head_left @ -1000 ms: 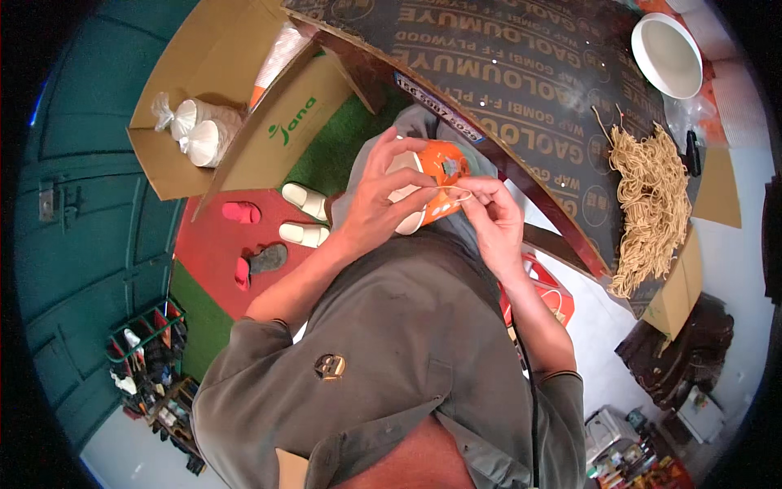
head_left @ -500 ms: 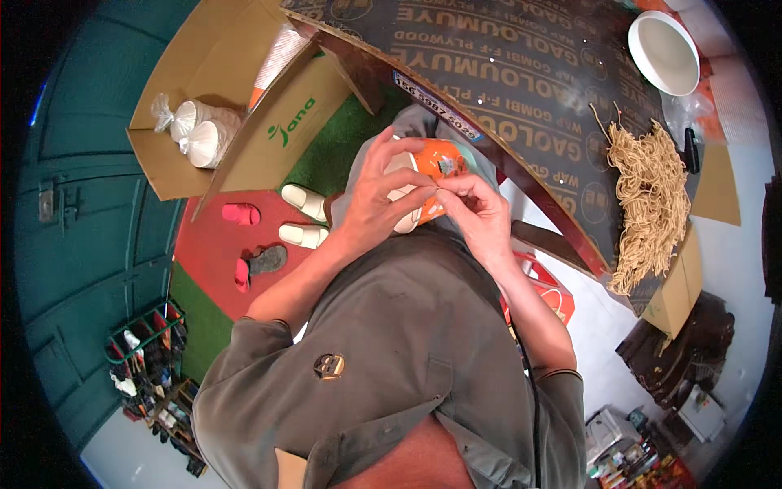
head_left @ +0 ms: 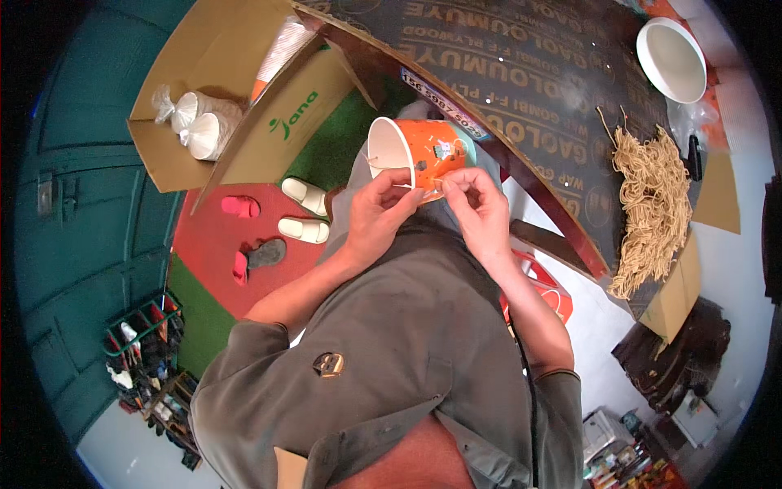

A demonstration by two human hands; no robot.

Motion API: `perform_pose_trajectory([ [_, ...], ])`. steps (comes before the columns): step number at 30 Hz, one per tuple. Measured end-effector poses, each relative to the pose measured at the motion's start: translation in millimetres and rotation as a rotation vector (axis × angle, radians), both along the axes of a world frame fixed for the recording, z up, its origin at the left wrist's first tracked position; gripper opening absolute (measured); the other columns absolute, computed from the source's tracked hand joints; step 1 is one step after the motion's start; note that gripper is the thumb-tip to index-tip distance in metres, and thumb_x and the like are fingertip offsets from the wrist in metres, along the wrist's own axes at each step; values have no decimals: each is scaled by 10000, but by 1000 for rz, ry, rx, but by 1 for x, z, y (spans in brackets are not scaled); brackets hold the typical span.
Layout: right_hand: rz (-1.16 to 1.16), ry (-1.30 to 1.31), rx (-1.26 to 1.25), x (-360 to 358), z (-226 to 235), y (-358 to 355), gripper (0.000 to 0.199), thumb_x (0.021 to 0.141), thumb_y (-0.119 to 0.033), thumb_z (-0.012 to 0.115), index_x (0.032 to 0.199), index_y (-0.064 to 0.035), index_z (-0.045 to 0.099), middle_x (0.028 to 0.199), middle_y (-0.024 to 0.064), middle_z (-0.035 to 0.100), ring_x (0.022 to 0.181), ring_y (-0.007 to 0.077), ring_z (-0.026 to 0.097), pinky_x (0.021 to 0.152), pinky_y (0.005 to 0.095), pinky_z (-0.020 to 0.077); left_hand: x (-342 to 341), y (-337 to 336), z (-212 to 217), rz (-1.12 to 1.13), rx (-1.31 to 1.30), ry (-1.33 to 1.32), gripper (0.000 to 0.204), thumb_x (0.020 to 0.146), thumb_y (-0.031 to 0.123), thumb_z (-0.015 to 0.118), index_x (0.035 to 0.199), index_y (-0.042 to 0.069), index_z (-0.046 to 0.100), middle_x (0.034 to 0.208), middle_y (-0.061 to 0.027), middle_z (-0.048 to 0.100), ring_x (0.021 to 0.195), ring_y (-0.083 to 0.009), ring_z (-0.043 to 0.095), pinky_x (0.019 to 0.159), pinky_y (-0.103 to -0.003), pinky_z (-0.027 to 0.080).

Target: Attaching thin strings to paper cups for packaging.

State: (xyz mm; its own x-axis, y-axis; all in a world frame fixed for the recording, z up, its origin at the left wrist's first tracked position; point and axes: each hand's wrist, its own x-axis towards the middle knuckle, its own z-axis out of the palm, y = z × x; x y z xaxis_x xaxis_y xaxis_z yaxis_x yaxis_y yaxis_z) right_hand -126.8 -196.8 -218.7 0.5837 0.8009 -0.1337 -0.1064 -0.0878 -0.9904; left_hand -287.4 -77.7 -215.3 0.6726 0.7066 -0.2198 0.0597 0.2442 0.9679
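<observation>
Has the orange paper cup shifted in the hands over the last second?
Yes. The orange paper cup has turned: its white opening now faces the cardboard box, and it sits higher against the dark plywood board.

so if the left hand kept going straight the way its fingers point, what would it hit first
The left hand points up and forward at the orange paper cup it already touches, so the cup comes first. Beyond that lies the dark board, though depth is hard to judge.
</observation>
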Motion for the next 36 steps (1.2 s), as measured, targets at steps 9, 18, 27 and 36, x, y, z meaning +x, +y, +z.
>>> perform_pose_trajectory([
  [9, 15, -656, 24, -2, 54, 6, 132, 993, -32, 768, 1076, -13, 666, 1025, 135, 760, 851, 282, 759, 801, 399, 610, 1, 10, 17, -79, -113, 45, 335, 1073, 77, 722, 1391, -30, 735, 1221, -66, 797, 1058, -90, 722, 953, -267, 579],
  [18, 70, -747, -99, 2, 55, 11, 127, 984, -73, 760, 1041, -20, 660, 1001, 138, 743, 868, 326, 753, 784, 450, 597, 2, 11, 21, -119, -279, -107, 392, 1093, 62, 682, 1472, -35, 662, 1354, -111, 760, 1220, -131, 705, 1087, -305, 550],
  [27, 105, -774, -133, 3, 56, 11, 112, 967, -63, 752, 1010, -18, 658, 983, 150, 733, 933, 375, 730, 848, 485, 571, 1, 12, 22, -161, -281, -121, 461, 1090, 55, 696, 1528, -35, 583, 1381, -156, 743, 1261, -182, 707, 1110, -336, 562],
  [36, 140, -789, -148, 5, 61, 9, 107, 955, -52, 741, 1005, -17, 653, 970, 160, 720, 920, 384, 727, 847, 489, 572, 3, 8, 15, -132, -285, -178, 425, 1090, 84, 719, 1491, -13, 618, 1326, -154, 774, 1192, -167, 736, 1041, -326, 607],
])
